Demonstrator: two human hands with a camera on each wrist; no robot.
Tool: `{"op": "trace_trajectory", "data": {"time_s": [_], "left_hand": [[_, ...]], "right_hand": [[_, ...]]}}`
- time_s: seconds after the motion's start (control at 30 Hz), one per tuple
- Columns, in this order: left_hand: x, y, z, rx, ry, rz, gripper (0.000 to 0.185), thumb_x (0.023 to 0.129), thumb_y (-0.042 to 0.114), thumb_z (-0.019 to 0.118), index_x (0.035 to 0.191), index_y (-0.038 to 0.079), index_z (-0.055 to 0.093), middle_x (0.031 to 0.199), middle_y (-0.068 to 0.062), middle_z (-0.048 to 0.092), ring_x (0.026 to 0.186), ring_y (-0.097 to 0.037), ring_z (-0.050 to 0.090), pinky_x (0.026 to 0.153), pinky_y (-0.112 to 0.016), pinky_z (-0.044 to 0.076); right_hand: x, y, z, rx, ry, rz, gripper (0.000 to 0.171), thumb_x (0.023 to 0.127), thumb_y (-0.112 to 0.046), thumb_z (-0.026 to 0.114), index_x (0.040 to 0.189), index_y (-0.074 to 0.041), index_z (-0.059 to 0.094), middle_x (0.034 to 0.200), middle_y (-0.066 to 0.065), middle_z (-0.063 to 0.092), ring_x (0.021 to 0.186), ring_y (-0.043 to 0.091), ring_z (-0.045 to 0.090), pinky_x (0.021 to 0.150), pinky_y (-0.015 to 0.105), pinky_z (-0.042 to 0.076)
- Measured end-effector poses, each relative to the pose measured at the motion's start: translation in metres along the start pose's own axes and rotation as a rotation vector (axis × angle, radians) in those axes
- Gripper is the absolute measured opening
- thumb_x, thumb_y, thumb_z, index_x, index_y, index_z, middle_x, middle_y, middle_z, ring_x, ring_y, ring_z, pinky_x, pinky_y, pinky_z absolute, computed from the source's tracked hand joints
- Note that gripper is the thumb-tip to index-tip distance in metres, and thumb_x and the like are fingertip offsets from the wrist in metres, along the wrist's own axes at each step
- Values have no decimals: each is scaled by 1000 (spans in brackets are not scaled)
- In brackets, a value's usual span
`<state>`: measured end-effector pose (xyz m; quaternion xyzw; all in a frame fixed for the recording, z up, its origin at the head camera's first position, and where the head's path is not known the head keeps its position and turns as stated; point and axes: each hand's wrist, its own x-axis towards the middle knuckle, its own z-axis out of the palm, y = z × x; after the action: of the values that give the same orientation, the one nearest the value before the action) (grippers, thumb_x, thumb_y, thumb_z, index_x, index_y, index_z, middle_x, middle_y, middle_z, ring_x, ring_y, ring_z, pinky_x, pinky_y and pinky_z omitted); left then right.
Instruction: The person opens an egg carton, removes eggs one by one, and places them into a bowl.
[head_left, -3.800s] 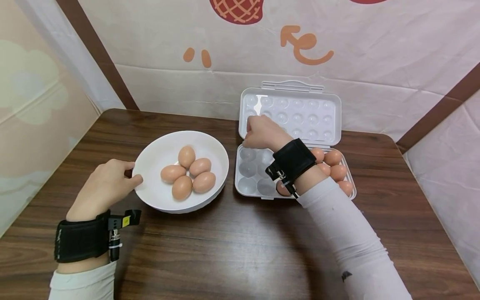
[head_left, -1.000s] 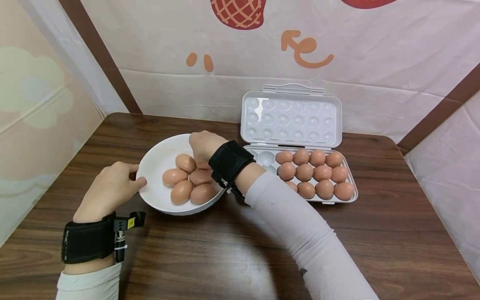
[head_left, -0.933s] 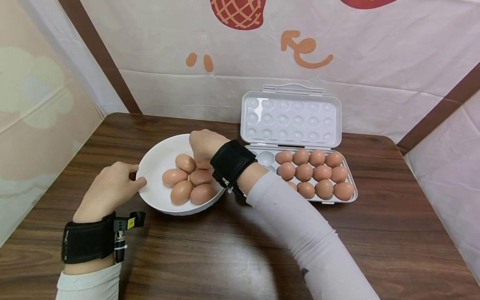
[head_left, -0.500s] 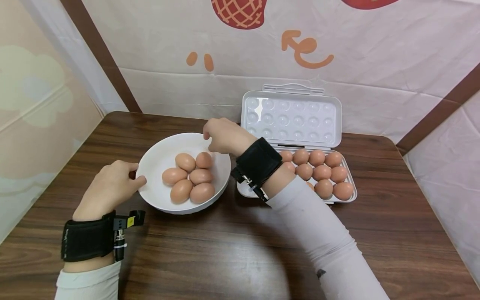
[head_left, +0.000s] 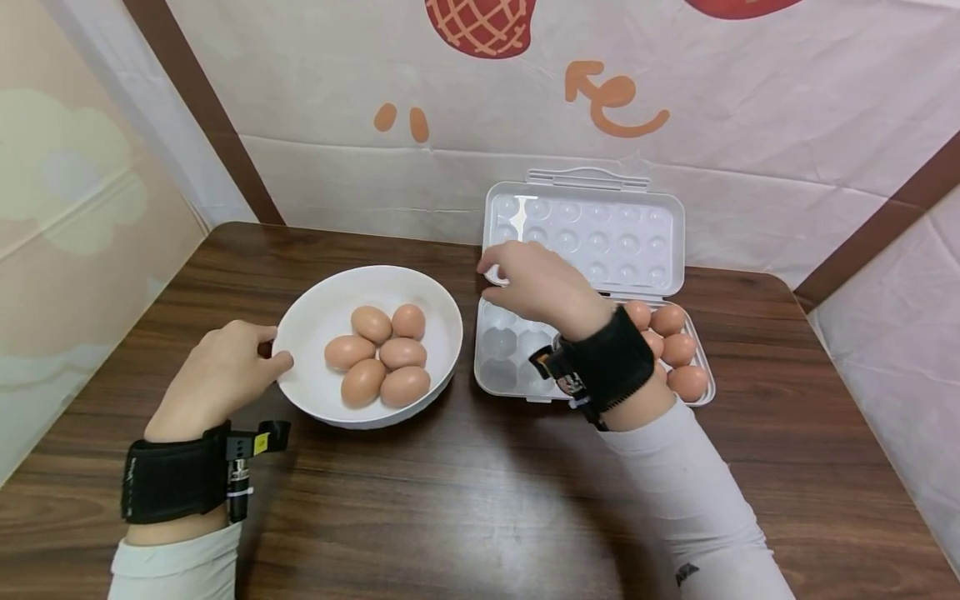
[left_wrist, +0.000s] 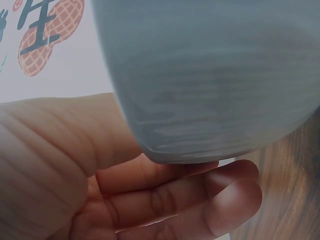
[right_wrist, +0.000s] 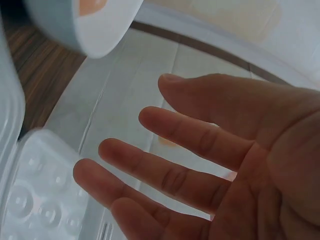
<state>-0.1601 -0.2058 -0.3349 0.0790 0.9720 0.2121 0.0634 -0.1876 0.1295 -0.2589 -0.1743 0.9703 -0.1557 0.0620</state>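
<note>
A white bowl (head_left: 303,329) holds several brown eggs (head_left: 363,382). My left hand (head_left: 213,375) grips its left rim; in the left wrist view the fingers curl beneath the bowl (left_wrist: 210,85), and the thumb is mostly hidden by its wall. Over the left part of a white egg box (head_left: 498,379) hovers my right hand (head_left: 542,282). The right wrist view shows that hand (right_wrist: 190,160) with nothing in it, its fingers spread and relaxed. Brown eggs (head_left: 678,350) fill cups at the box's right side; my right hand and wrist cover the middle ones.
The box's lid (head_left: 630,221) stands raised at the back, near a printed cloth wall (head_left: 315,167). Bowl and box sit side by side on a dark wooden table (head_left: 420,500), a narrow gap between them. Another cloth wall borders the left side.
My right hand put an egg in the bowl, let go, and moved right to above the egg box. The bowl holds more eggs than 3.8 s ago. My left hand stays at the rim.
</note>
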Motion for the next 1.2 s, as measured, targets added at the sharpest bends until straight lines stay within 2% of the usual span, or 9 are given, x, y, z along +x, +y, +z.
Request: {"op": "trace_trajectory", "data": {"time_s": [0.27, 0.37, 0.47, 0.53, 0.6, 0.77, 0.83, 1.03, 1.2], "left_hand": [[-1, -1, -2, 2, -3, -10, 43, 92, 19, 54, 123, -10, 61, 80, -11, 62, 66, -21, 48, 52, -31, 33], [-1, -1, -3, 6, -3, -10, 43, 91, 19, 54, 123, -10, 61, 79, -11, 62, 66, -21, 48, 52, -31, 33], [0, 0, -2, 8, -3, -8, 43, 91, 18, 54, 123, -10, 61, 78, -10, 61, 65, -21, 47, 52, -31, 33], [-1, 0, -2, 7, -3, -8, 43, 91, 18, 54, 123, -10, 61, 77, -9, 60, 64, -20, 46, 52, -31, 33], [-1, 0, -2, 6, -3, -9, 43, 91, 18, 53, 123, -9, 61, 76, -8, 59, 63, -20, 46, 51, -31, 32], [-1, 0, -2, -1, -6, -9, 43, 92, 18, 53, 124, -9, 61, 76, -8, 59, 64, -20, 46, 52, -31, 33], [-1, -1, -1, -4, -10, -12, 43, 92, 19, 53, 124, -9, 61, 76, -8, 59, 64, -20, 46, 52, -31, 33], [-1, -2, -1, -6, -13, -15, 45, 92, 19, 53, 126, -10, 60, 77, -9, 60, 63, -20, 45, 51, -31, 32], [0, 0, 0, -6, -9, -12, 44, 92, 19, 53, 125, -10, 61, 77, -9, 60, 63, -20, 46, 51, -31, 32]], "right_hand": [[-38, 32, 8, 54, 5, 106, 32, 94, -26, 60, 121, -9, 65, 77, 3, 61, 64, 17, 55, 72, 34, 46], [-52, 42, 14, 81, 15, 146, 26, 94, -26, 57, 113, -10, 65, 77, 1, 61, 67, 17, 57, 75, 34, 47], [-68, 49, 22, 136, 34, 226, 16, 90, -19, 49, 100, -15, 61, 73, 2, 61, 60, 16, 51, 65, 32, 43], [-78, 52, 29, 131, 76, 237, 13, 90, -18, 48, 95, -17, 59, 80, 4, 60, 57, 16, 50, 60, 30, 40], [-84, 56, 37, 133, 103, 237, 5, 88, -15, 49, 84, -16, 52, 72, 2, 51, 55, 14, 41, 57, 28, 33], [-89, 65, 54, 97, 144, 187, 17, 80, -12, 64, 73, -17, 49, 69, -1, 38, 63, 16, 40, 60, 30, 32], [-88, 66, 59, 74, 139, 192, 14, 77, -13, 67, 74, -18, 55, 68, -2, 44, 66, 17, 44, 59, 30, 35], [-84, 67, 69, 57, 140, 225, 17, 77, -8, 64, 71, -15, 49, 69, 2, 46, 71, 20, 46, 54, 29, 32], [-83, 67, 75, -19, 139, 213, 18, 79, -3, 63, 70, -17, 55, 71, 5, 49, 89, 28, 45, 65, 34, 38]]}}
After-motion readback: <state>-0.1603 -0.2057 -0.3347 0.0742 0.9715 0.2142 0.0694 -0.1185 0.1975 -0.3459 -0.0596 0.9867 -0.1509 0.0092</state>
